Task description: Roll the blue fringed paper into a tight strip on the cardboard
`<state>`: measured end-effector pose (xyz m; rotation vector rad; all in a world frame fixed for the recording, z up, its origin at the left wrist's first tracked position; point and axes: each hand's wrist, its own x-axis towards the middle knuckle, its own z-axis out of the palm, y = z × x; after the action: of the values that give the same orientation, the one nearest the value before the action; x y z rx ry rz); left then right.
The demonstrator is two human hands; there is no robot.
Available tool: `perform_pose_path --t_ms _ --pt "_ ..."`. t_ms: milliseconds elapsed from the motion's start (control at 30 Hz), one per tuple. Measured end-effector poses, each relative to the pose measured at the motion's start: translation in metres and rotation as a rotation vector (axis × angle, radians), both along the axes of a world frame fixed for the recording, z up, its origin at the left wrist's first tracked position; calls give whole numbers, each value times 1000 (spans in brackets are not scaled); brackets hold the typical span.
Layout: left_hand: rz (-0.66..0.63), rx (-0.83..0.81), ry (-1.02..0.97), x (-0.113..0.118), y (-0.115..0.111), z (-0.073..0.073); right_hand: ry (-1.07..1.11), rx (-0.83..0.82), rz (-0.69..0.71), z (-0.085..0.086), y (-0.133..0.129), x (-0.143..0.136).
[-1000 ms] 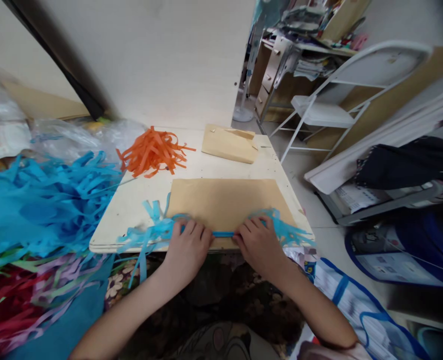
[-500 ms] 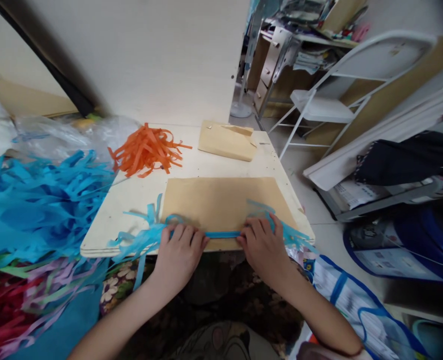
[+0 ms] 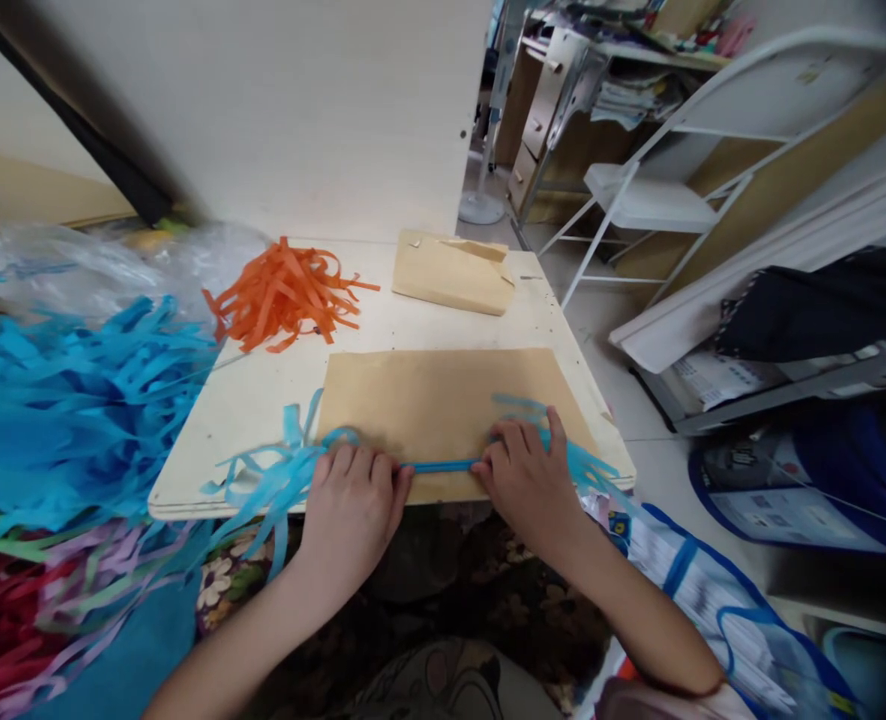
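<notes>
A blue fringed tissue-paper tassel (image 3: 441,466) is rolled tight in its middle, with loose strips fanning out at both ends. My left hand (image 3: 353,500) is closed on the left part of the roll, thumb and fingers pinching it. My right hand (image 3: 524,478) pinches the right part, its index finger raised a little. Between the hands a short straight length of the roll shows. Beneath it lies a flat brown paper sheet (image 3: 443,395) at the front of the small table. What is under my fingers is hidden.
An orange tissue tassel (image 3: 285,295) and a folded brown paper piece (image 3: 450,272) lie at the back of the white table (image 3: 210,410). Blue fringed tissue (image 3: 75,400) is heaped left, with red and lilac strips (image 3: 30,620) below. A white folding chair (image 3: 653,200) stands back right.
The exposed roll between my hands looks slimmer and tighter. Both hands keep their grip, with fingers slightly shifted. The whole view has tilted a little.
</notes>
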<state>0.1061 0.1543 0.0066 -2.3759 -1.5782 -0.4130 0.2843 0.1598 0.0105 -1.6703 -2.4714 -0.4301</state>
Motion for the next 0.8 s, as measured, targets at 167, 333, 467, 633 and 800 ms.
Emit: perform_pose_path --t_ms 167,333,467,633,800 --pt "-5 -20 22 -1 3 1 -87 -75 -28 3 4 -3" --pt "19 -61 62 1 7 4 -169 -109 29 12 9 -1" --pt "24 -123 106 4 12 9 -202 -90 84 23 13 -6" --pt "-106 -85 82 12 10 11 -190 33 138 21 6 -23" --pt "-132 65 62 18 -4 5 -153 110 173 3 -14 -26"
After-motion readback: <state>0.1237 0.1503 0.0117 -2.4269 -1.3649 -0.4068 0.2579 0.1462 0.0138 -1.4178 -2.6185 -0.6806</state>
